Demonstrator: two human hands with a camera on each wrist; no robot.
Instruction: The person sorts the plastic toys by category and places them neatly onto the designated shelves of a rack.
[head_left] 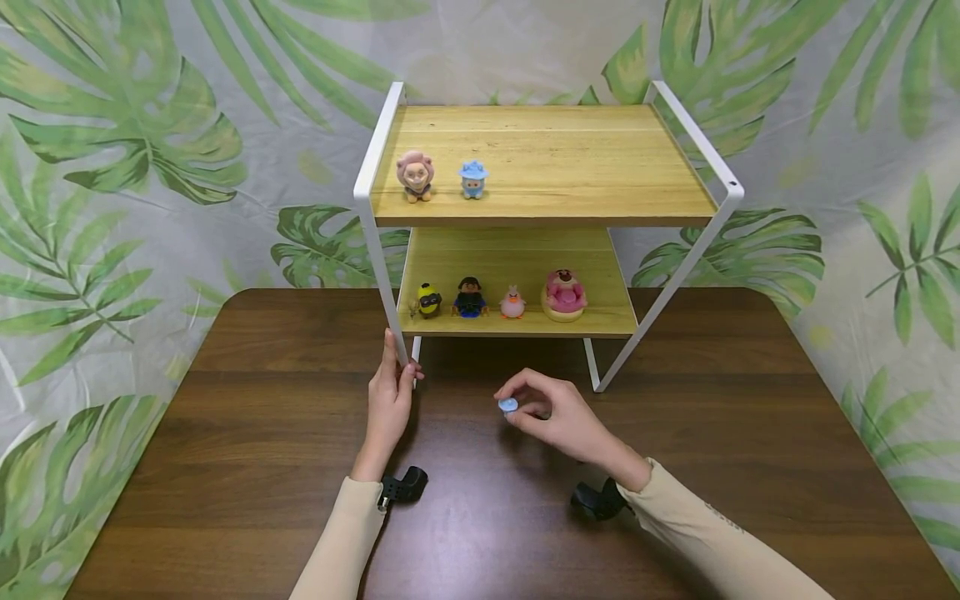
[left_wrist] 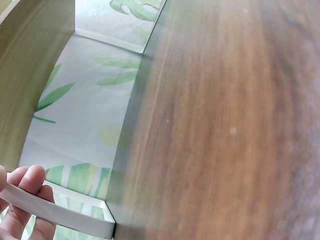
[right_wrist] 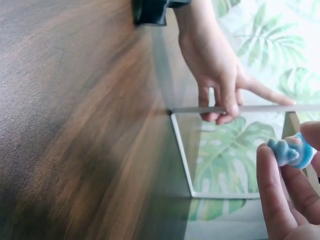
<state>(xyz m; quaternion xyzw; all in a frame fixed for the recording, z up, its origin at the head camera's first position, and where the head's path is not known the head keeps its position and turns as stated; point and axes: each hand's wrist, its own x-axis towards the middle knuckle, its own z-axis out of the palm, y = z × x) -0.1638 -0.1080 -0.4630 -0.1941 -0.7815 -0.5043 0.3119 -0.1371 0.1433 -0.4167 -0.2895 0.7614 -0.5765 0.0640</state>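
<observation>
My right hand [head_left: 558,417] pinches a small light-blue figurine [head_left: 508,405] between thumb and fingers, over the table in front of the shelf. Seen from the right wrist, the figurine [right_wrist: 287,152] lies sideways, its blue hat toward the thumb. My left hand [head_left: 390,404] grips the left front leg [left_wrist: 60,210] of the two-tier shelf [head_left: 540,221], low down, with some fingers behind the white bar. On the top board stand a pink-maned figurine [head_left: 416,176] and a blue-hatted figurine [head_left: 472,180], both at the left.
The lower board carries a yellow figure [head_left: 428,300], a dark-clothed figure [head_left: 470,298], a pale pink bird figure [head_left: 513,303] and a pink bear figure [head_left: 565,296]. The shelf stands on a dark wooden table [head_left: 247,467] before a leaf-patterned backdrop [head_left: 135,158].
</observation>
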